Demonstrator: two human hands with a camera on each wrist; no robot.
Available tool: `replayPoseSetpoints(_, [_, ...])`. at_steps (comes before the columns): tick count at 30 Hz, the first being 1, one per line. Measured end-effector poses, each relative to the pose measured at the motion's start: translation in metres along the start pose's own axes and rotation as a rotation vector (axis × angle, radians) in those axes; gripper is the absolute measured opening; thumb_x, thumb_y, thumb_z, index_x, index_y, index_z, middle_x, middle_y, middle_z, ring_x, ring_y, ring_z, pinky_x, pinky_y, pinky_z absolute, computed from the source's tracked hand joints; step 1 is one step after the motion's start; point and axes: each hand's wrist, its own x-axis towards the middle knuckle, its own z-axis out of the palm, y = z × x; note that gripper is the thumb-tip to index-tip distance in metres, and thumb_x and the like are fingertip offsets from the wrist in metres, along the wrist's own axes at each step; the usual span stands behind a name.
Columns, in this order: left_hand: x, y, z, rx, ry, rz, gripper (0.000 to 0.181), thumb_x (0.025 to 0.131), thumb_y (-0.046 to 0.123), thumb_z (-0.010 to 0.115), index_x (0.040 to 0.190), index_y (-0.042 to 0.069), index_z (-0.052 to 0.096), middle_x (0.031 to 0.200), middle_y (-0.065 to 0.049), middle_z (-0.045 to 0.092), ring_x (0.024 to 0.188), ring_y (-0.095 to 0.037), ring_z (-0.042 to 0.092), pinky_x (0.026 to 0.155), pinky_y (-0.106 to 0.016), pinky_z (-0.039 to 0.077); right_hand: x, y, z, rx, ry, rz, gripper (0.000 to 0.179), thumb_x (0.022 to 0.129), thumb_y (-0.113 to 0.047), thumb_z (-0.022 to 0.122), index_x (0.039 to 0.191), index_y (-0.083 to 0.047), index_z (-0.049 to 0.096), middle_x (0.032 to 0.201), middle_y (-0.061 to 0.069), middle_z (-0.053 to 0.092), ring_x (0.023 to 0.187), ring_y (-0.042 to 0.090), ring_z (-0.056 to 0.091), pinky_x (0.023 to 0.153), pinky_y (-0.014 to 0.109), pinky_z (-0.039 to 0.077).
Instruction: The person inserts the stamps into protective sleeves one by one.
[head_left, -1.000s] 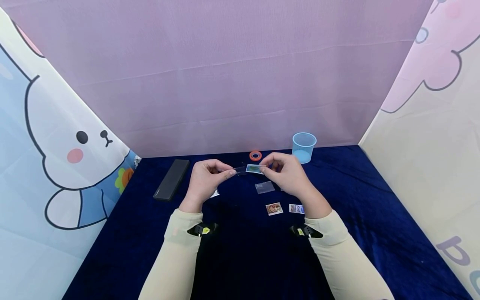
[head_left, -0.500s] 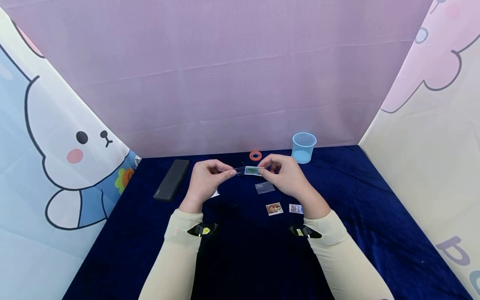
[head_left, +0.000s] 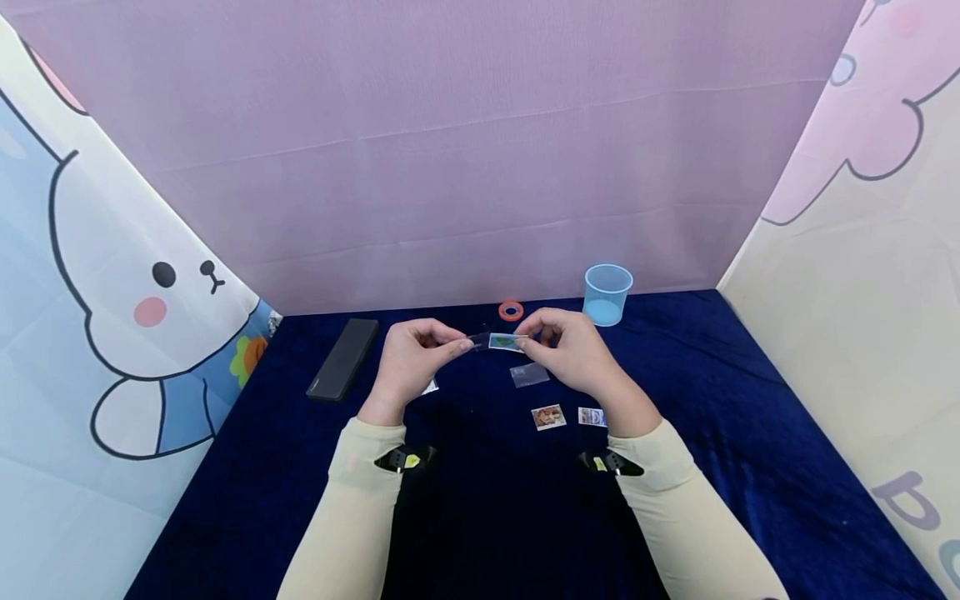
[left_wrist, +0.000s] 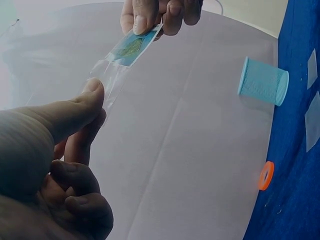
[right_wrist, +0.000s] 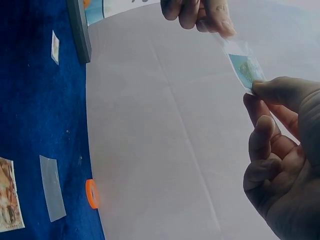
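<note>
In the head view my left hand (head_left: 420, 358) pinches a small clear plastic sleeve (head_left: 478, 341) between thumb and fingertips. My right hand (head_left: 566, 346) pinches the right end of a stamp (head_left: 504, 341) with a blue-green picture and white edges. Both are held up above the cloth. The left wrist view has the clear sleeve (left_wrist: 109, 80) overlapping the near part of the stamp (left_wrist: 131, 49). Seen from the right wrist, the stamp (right_wrist: 244, 69) lies in line with the sleeve (right_wrist: 239, 47), the right thumb covering its lower end.
On the dark blue cloth (head_left: 480, 517) lie another clear sleeve (head_left: 530, 375), a brown-toned stamp (head_left: 549, 417) and a stamp (head_left: 592, 417) beside the right wrist. An orange ring (head_left: 511, 311), a light-blue cup (head_left: 607, 296) and a long black case (head_left: 343, 360) stand farther back.
My right hand has moved slightly left with the stamp, bringing it closer to the left hand's sleeve. Over the last half second both hands stay almost still.
</note>
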Motion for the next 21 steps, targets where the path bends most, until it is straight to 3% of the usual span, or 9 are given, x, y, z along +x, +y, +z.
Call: replayPoseSetpoints(21, [-0.0001,0.0007,0.0008,0.026,-0.035,0.007,0.007,0.086,0.025,0.09,0.088,0.023,0.083,0.083,0.004,0.075,0.055,-0.018,0.051,0.05,-0.027,0.041,0.0003,0.0004,-0.0002,-0.003,-0.01,-0.01,0.005,0.095,-0.019,0.081,0.1,-0.02,0.08,0.078,-0.001,0.066,0.056,0.021,0.054,0.048,0.03,0.042])
